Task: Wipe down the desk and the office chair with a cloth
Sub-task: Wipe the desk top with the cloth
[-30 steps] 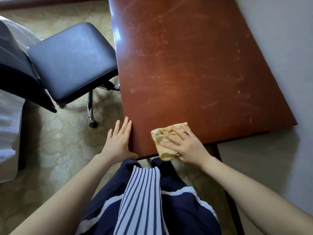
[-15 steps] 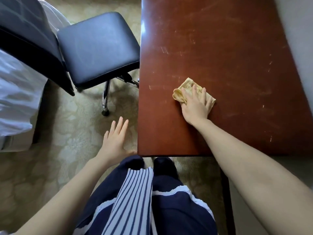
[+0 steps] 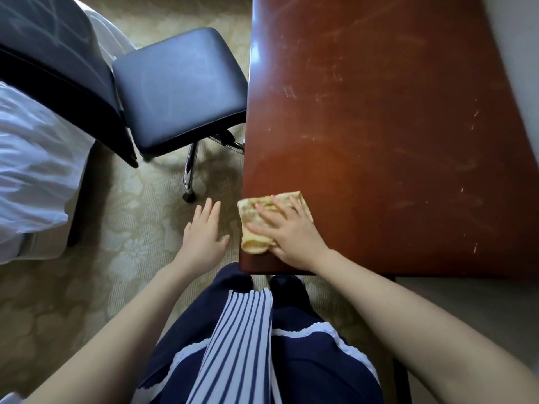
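Observation:
A reddish-brown wooden desk (image 3: 379, 126) with many light scratches fills the right half of the view. A folded yellow cloth (image 3: 250, 217) lies on its near left corner. My right hand (image 3: 288, 231) presses flat on the cloth with spread, straight fingers. My left hand (image 3: 204, 234) hovers just left of the desk edge over the carpet, fingers straight, holding nothing. The office chair has a dark padded seat (image 3: 180, 88) and a dark backrest (image 3: 55, 68); it stands to the left of the desk, apart from both hands.
A chrome chair leg with a caster (image 3: 189, 176) stands on the patterned beige carpet (image 3: 116, 228). White bedding (image 3: 29, 170) lies at the far left. A pale wall (image 3: 519, 68) runs along the desk's right side. My dark skirt and striped apron fill the bottom centre.
My right hand slid the cloth from the middle of the desk back to its near left corner. My left hand stays off the desk, left of the edge.

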The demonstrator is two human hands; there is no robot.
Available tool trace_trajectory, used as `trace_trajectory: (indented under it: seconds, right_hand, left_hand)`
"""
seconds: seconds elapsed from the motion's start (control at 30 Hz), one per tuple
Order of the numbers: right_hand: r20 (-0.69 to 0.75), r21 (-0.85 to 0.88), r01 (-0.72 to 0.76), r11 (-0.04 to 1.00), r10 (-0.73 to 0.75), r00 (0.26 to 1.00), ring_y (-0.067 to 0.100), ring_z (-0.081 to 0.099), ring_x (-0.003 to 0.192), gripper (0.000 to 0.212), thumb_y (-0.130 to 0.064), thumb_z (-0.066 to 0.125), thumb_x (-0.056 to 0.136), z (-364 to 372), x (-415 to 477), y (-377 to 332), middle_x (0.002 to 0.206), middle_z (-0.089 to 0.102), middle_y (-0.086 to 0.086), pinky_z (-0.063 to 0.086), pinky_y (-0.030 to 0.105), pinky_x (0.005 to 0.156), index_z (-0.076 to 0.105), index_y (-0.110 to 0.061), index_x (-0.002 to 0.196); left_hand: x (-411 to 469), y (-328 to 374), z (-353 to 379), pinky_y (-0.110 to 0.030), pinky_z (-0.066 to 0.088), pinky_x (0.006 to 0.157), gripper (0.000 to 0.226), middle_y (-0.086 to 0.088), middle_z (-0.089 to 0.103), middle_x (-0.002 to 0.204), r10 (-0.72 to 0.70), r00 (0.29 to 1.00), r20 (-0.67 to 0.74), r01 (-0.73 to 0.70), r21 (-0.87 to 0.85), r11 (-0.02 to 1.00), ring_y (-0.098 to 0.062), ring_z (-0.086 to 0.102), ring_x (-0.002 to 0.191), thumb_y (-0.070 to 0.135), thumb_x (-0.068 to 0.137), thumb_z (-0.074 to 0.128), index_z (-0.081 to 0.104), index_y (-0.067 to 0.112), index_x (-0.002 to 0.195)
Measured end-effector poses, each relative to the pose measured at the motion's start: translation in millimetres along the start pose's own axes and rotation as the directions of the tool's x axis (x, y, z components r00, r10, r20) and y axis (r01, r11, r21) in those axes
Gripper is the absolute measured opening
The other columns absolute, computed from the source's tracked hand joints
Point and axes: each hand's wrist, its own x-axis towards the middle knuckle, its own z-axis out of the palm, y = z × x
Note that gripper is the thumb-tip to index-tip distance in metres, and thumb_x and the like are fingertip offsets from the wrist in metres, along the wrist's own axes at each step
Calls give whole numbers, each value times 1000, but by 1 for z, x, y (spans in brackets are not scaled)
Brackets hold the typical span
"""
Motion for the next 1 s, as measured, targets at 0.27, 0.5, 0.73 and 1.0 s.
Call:
trace_trajectory:
  seconds: [0.27, 0.5, 0.73, 1.0]
  right_hand:
    - [-263, 0, -73, 997, 70, 962, 29, 61, 111, 38, -31, 68, 77, 7, -107, 30, 124, 63, 0, 42, 53, 98, 70, -25, 114]
    - [-408, 81, -544, 835, 526, 746, 34, 60, 108, 40, -15, 71, 75, -3, -176, 86, 121, 65, 5, 43, 49, 94, 69, -21, 114]
    - [-312, 288, -882, 372, 908, 281, 26, 38, 126, 45, -19, 62, 87, -25, -184, 151, 143, 46, -1, 29, 44, 102, 56, -29, 130]
    - [-180, 370, -906, 209, 972, 150, 28, 17, 137, 48, -45, 52, 88, -22, -95, 129, 155, 22, -8, 8, 48, 111, 42, -49, 135]
  left_hand:
    - [21, 43, 9, -46, 2, 117, 96, -1, -14, 159, 216, 970, 109, -232, 168, 958, -22, -13, 146, 43, 86, 64, -1, 19, 152]
    - [36, 91, 28, -50, -5, 115, 127, 1, -26, 156, 382, 895, 230, -443, 361, 821, -26, -23, 143, 63, 66, 72, -14, 23, 150]
    - [44, 109, 40, -61, -5, 111, 144, -12, -27, 154, 317, 905, 283, -425, 572, 701, -38, -22, 141, 80, 53, 65, -29, 21, 145]
    - [43, 109, 43, -58, 2, 113, 143, -14, -26, 155, 285, 911, 298, -412, 638, 650, -39, -14, 144, 83, 53, 62, -28, 19, 145]
